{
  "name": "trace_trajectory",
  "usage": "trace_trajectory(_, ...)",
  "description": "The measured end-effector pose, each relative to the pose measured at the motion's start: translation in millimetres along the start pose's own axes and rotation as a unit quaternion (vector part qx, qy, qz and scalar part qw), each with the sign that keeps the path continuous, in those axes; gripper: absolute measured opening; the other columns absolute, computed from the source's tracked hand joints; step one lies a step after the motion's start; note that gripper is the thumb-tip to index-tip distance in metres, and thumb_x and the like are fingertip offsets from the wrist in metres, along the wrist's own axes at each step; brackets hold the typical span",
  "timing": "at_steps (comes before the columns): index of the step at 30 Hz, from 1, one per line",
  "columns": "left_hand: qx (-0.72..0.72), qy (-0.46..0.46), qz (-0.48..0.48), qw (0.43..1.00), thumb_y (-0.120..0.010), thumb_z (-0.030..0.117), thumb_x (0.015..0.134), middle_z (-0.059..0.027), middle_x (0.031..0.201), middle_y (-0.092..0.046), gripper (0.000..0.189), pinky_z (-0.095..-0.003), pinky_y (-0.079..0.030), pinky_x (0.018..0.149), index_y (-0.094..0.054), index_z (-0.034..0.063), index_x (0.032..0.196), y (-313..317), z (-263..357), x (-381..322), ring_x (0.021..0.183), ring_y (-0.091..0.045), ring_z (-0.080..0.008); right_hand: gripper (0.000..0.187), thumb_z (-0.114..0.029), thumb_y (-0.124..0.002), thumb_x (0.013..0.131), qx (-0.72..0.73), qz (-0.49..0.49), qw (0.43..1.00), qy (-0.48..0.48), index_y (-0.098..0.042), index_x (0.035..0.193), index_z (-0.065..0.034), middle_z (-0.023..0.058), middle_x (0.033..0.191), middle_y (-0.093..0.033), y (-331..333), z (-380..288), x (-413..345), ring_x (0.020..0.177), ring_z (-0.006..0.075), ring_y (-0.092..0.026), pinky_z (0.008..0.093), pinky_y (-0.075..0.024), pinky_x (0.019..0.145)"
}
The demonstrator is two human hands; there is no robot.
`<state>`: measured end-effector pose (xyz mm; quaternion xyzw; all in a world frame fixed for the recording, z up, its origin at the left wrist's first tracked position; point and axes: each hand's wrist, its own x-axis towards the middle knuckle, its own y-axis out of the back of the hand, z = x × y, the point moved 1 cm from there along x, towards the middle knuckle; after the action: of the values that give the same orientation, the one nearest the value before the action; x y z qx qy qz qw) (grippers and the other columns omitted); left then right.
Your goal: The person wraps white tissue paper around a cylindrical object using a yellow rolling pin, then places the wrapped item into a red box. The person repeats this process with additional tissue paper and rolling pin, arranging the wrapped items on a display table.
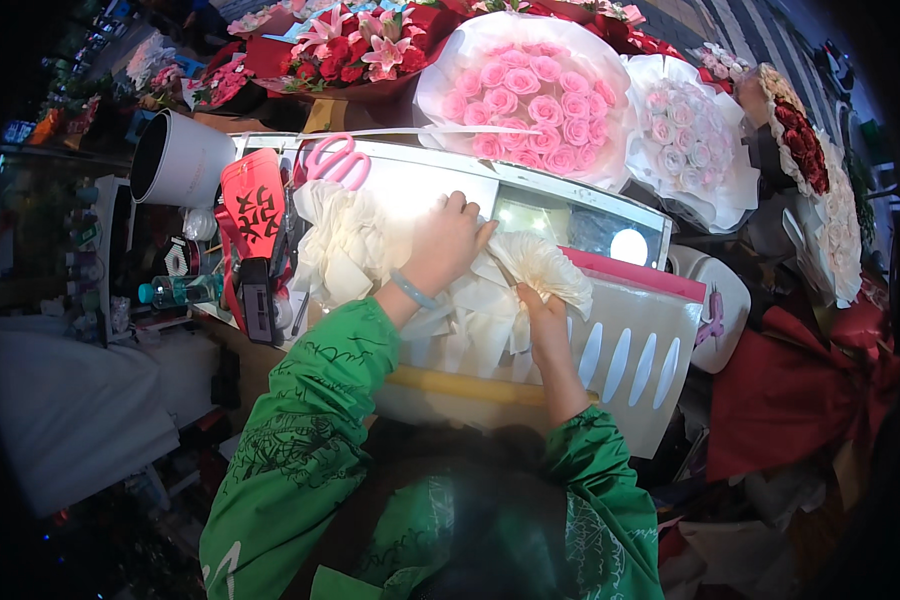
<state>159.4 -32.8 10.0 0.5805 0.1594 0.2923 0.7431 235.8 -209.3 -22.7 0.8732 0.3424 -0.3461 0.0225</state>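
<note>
My right hand (546, 319) grips the gathered lower end of a cream pleated paper fan (536, 262) that spreads up and to the left. Just left of it, my left hand (450, 232) lies over the white work surface, fingers bent; whether it pinches anything cannot be told. A bunch of crumpled cream wrapping paper (341, 240) rests left of my left wrist, and more cream paper pieces (476, 311) lie between my forearms. Under them is a translucent sheet with white oval shapes (619, 360).
Pink-handled scissors (337, 161), a red paddle-shaped sign (253, 199), a phone-like device (257, 300) and a water bottle (180, 291) stand or lie at left. A pink rose bouquet (529, 105) lines the far edge. A pink glue gun (711, 319) is at right.
</note>
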Motion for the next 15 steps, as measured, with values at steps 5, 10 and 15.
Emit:
trace_trajectory(5, -0.097, -0.038, 0.097, 0.99, -0.069, 0.025, 0.082, -0.0087, 0.091, -0.058, 0.031, -0.0403, -0.041, 0.081, -0.064, 0.0065, 0.106, 0.7, -0.3, -11.0, 0.089, -0.056, -0.027, 0.037, -0.013, -0.063, 0.089, -0.013, -0.031, 0.999, 0.017, -0.058, 0.122, 0.0036, 0.0097, 0.117, -0.062, -7.7, 3.0, 6.0, 0.103, 0.0182, -0.059, 0.0303, -0.0458, 0.088)
trace_trajectory(10, -0.163, -0.155, 0.092, 0.97, -0.068, 0.015, 0.081, -0.0108, 0.105, -0.057, 0.031, -0.0405, -0.044, 0.089, -0.059, 0.0025, 0.108, 8.3, 19.5, -53.0, 0.101, -0.055, -0.0287, 0.036, -0.013, -0.062, 0.09, 0.022, -0.046, 0.999, 0.011, -0.058, 0.122, 0.0038, 0.0095, 0.115, -0.063, -5.1, 2.0, 20.2, 0.101, 0.0175, -0.061, 0.0294, -0.0478, 0.085)
trace_trajectory(15, -0.18, -0.158, 0.054, 0.969, -0.064, 0.008, 0.08, -0.0118, 0.109, -0.058, 0.025, -0.0385, -0.045, 0.092, -0.06, 0.0013, 0.104, -0.8, 23.3, -73.2, 0.108, -0.055, -0.029, 0.037, -0.015, -0.063, 0.09, -0.047, -0.05, 0.997, -0.021, -0.058, 0.12, 0.0049, 0.0099, 0.113, -0.064, -8.2, -5.7, 18.8, 0.098, 0.0172, -0.061, 0.0295, -0.0483, 0.083)
